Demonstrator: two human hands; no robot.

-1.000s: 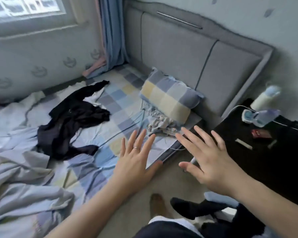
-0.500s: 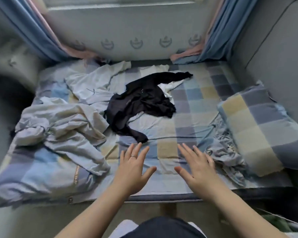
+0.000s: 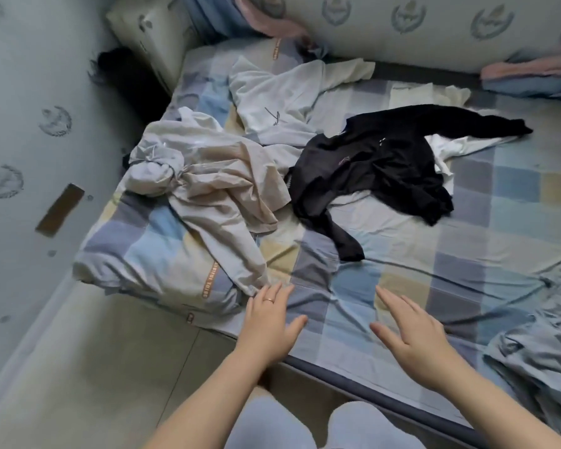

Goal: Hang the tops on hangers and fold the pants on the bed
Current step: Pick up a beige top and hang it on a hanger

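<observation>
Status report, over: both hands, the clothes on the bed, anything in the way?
Left hand and right hand open, at near edge of bed. Black top, beige garment, white top crumpled, none held. Nothing seen blocking.

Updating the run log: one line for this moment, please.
stage: nothing picked up; left hand: open, over bed; right hand: open; black top: crumpled on bed; beige garment: crumpled beside it
</observation>
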